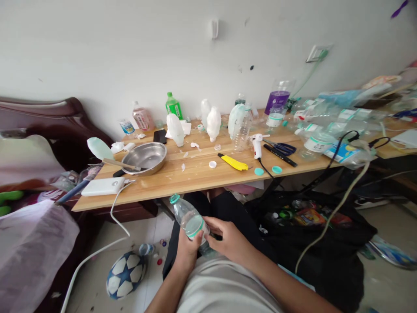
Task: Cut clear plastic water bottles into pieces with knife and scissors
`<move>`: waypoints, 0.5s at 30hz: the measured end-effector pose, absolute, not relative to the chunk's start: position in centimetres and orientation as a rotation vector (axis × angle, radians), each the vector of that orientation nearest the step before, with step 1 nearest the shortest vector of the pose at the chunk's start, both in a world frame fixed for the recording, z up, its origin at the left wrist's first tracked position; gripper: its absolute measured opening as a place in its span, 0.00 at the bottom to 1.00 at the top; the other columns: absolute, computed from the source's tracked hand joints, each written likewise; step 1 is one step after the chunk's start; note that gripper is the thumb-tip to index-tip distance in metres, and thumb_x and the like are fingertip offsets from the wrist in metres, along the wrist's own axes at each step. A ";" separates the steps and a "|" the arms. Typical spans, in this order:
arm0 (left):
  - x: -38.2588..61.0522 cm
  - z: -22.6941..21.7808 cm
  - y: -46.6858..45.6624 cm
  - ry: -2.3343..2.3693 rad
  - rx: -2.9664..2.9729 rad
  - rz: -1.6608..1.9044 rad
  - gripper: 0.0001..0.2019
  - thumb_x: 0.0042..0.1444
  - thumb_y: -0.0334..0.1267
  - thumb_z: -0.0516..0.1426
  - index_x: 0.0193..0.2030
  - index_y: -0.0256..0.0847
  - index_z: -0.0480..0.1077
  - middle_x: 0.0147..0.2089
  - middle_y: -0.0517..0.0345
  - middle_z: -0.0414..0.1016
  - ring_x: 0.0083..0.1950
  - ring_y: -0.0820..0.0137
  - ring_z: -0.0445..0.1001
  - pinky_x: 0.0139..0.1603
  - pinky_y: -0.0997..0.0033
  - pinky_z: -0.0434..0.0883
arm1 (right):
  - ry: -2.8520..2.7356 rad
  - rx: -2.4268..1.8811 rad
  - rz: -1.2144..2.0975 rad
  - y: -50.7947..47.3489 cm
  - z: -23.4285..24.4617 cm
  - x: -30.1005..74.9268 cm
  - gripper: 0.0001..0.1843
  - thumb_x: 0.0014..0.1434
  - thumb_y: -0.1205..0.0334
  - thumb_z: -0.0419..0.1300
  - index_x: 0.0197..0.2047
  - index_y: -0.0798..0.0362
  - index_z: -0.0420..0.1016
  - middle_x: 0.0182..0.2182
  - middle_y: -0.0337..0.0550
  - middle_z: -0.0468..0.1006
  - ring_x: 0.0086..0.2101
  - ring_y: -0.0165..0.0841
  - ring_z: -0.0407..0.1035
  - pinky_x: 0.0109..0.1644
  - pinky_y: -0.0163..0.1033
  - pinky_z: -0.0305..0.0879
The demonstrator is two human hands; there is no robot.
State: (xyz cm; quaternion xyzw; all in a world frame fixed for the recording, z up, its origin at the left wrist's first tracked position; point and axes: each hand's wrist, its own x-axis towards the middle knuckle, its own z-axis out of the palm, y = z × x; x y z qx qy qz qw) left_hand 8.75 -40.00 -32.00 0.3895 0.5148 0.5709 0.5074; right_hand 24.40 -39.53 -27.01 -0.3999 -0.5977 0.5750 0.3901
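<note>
Head view, looking down at the lap: the left hand (pixel 186 252) has its grip closed around the lower half of a clear plastic bottle with a teal cap and a pale green label band (pixel 189 216), its fingers curled behind and mostly hidden. The right hand (pixel 229 240) grips the same bottle from the other side, thumb on top and fingertips against the label. Both hands cover the bottle's base. The bottle tilts up and to the left above dark trousers, its cap just below the front edge of the light wooden desk (pixel 195 179). Both forearms are cut off at the bottom edge. On the desk nearest the cap lie a white bottle cap (pixel 213 164) and a yellow utility knife (pixel 233 162). Further left are a round steel bowl (pixel 146 155) and a white power bank (pixel 102 186), whose white cable (pixel 111 211) hangs over the edge toward the floor. Right of the knife are a small white handheld tool (pixel 257 145), hard to identify, and dark-handled scissors (pixel 282 148). Clear bottles crowd the desk's far right, smeared and hard to count. On the floor a blue and white ball (pixel 125 274) sits left of the legs and a black bag (pixel 325 234) to the right, its contents indistinct.
</note>
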 end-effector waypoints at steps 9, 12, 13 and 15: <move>9.0 -32.6 -40.6 1.332 1.211 1.299 0.25 0.48 0.49 0.65 0.50 0.40 0.70 0.49 0.48 0.77 0.51 0.55 0.74 0.60 0.54 0.66 | -1.684 -1.404 1.035 -40.9 -27.7 24.3 0.26 0.54 0.71 0.57 0.56 0.52 0.77 0.38 0.48 0.84 0.36 0.41 0.79 0.43 0.40 0.75; 9.3 -31.8 -40.6 1.351 1.237 1.288 0.26 0.45 0.48 0.66 0.49 0.40 0.71 0.48 0.48 0.77 0.51 0.55 0.74 0.59 0.55 0.66 | -1.659 -1.369 1.105 -40.9 -28.0 24.8 0.24 0.58 0.69 0.53 0.56 0.50 0.77 0.39 0.47 0.84 0.36 0.39 0.79 0.43 0.40 0.75; 9.3 -31.6 -40.6 1.355 1.231 1.290 0.26 0.45 0.49 0.66 0.49 0.40 0.71 0.48 0.48 0.77 0.51 0.54 0.74 0.59 0.55 0.66 | -1.620 -1.303 1.183 -41.0 -28.2 25.0 0.24 0.60 0.68 0.53 0.57 0.50 0.76 0.43 0.46 0.84 0.39 0.39 0.79 0.45 0.41 0.75; 9.4 -31.4 -40.6 1.360 1.224 1.291 0.26 0.45 0.48 0.66 0.50 0.40 0.71 0.48 0.47 0.77 0.50 0.55 0.74 0.59 0.55 0.66 | -1.527 -1.174 1.316 -41.3 -28.8 25.2 0.26 0.59 0.66 0.55 0.61 0.50 0.72 0.50 0.46 0.80 0.46 0.40 0.77 0.53 0.45 0.73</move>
